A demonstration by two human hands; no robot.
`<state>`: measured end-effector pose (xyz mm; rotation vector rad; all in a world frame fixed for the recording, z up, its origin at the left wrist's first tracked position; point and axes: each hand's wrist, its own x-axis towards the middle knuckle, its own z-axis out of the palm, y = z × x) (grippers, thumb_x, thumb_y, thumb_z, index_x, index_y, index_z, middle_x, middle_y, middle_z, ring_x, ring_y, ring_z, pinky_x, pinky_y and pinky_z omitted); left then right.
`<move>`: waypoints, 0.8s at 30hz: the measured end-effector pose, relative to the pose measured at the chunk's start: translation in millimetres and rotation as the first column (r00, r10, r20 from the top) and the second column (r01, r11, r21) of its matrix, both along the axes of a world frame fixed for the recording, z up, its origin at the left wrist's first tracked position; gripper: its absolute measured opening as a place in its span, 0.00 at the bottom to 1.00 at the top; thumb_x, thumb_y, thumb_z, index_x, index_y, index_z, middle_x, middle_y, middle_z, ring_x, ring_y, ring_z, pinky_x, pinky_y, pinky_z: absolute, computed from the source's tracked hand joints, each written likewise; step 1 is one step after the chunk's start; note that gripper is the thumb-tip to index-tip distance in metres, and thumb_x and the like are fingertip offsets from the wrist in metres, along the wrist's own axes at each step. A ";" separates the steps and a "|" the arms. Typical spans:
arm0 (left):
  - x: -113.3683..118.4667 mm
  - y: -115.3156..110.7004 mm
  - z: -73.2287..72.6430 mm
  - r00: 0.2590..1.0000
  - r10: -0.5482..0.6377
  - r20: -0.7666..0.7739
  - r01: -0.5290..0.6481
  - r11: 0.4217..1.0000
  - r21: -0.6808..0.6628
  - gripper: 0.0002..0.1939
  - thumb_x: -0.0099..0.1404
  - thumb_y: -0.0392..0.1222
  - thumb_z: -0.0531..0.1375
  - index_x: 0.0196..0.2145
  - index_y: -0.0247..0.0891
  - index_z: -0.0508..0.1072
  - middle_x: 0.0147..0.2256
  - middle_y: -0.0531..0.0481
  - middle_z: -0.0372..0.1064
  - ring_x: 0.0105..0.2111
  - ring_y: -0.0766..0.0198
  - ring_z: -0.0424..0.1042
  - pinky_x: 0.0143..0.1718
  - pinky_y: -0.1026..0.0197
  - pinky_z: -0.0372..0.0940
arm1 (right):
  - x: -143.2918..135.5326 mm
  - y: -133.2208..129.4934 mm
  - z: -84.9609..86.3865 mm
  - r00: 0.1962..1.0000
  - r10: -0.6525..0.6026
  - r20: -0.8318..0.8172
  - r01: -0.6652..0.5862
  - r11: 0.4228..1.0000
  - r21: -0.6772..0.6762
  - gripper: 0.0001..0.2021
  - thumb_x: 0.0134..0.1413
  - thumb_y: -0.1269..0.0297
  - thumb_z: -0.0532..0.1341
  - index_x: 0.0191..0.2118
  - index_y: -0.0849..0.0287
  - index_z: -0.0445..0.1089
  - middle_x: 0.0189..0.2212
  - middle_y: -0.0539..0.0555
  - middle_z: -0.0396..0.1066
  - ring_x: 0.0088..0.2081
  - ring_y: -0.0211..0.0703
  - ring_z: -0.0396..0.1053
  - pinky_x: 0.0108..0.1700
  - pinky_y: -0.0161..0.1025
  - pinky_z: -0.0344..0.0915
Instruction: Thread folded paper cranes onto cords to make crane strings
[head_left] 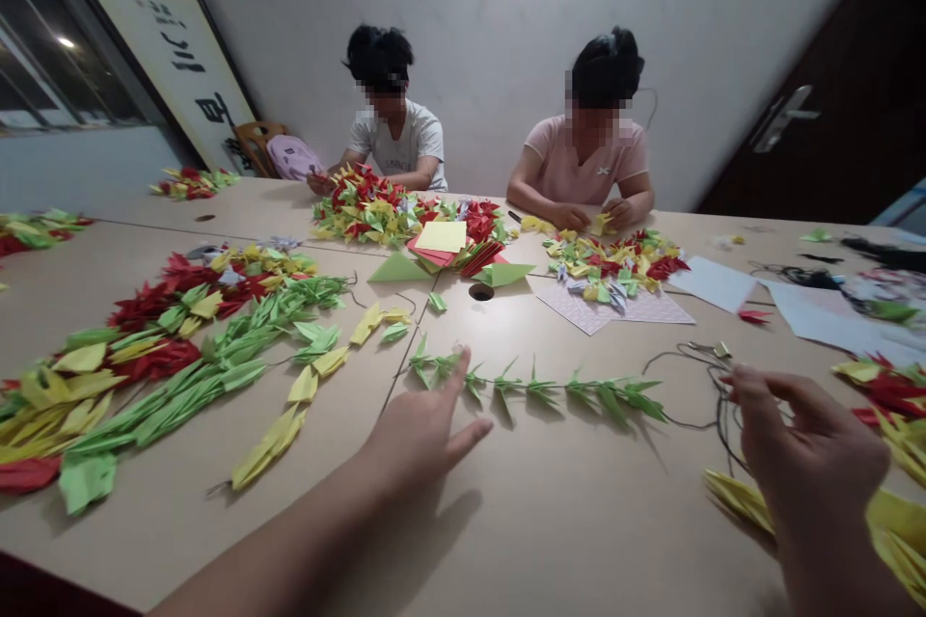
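Left hand [423, 434] open, fingers spread, index tip touching the left end of the green paper-leaf garland [539, 390] lying across the table [550, 521]; right hand [810, 453] loosely curled, pinching the dark string [713, 390] at the garland's right end

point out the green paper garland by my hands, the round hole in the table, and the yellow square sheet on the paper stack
green paper garland [535, 390], head view, middle of the strand.
round hole [481, 291], head view, its dark centre.
yellow square sheet [441, 236], head view, centre of the sheet.
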<state>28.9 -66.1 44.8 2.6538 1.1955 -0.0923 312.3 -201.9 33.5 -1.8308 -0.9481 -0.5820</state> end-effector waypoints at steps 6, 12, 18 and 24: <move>11.8 -12.5 -10.0 0.996 -0.039 -0.080 0.034 0.997 -0.063 0.36 0.61 0.57 0.44 0.60 0.31 0.43 0.31 0.39 0.71 0.31 0.51 0.70 0.27 0.59 0.57 | -10.2 2.4 7.3 0.998 0.029 0.046 -0.029 1.000 -0.011 0.11 0.47 0.57 0.57 0.24 0.59 0.68 0.22 0.52 0.69 0.28 0.42 0.68 0.33 0.35 0.63; 25.1 -16.7 -16.0 0.996 -0.080 -0.030 0.080 0.997 -0.001 0.38 0.62 0.58 0.41 0.60 0.29 0.34 0.26 0.42 0.71 0.27 0.51 0.69 0.26 0.57 0.58 | -16.4 4.1 7.9 0.993 0.091 0.069 -0.086 0.994 -0.074 0.13 0.49 0.56 0.55 0.24 0.59 0.67 0.22 0.52 0.68 0.27 0.41 0.67 0.31 0.34 0.62; 35.0 -17.4 -25.4 0.993 -0.113 -0.023 0.114 0.991 0.070 0.34 0.63 0.56 0.38 0.60 0.31 0.38 0.26 0.42 0.70 0.26 0.53 0.69 0.27 0.56 0.59 | -23.7 4.6 11.8 0.996 0.078 0.053 -0.075 0.996 -0.048 0.13 0.51 0.56 0.54 0.24 0.59 0.66 0.22 0.51 0.67 0.28 0.40 0.67 0.33 0.35 0.61; 47.9 -29.1 -30.3 0.977 -0.215 -0.004 0.214 0.968 0.127 0.37 0.62 0.56 0.41 0.60 0.28 0.35 0.25 0.42 0.70 0.24 0.54 0.69 0.27 0.56 0.59 | -22.5 2.9 12.9 0.997 0.063 0.053 -0.063 0.998 -0.012 0.13 0.51 0.57 0.55 0.24 0.59 0.67 0.22 0.51 0.67 0.28 0.40 0.67 0.33 0.35 0.61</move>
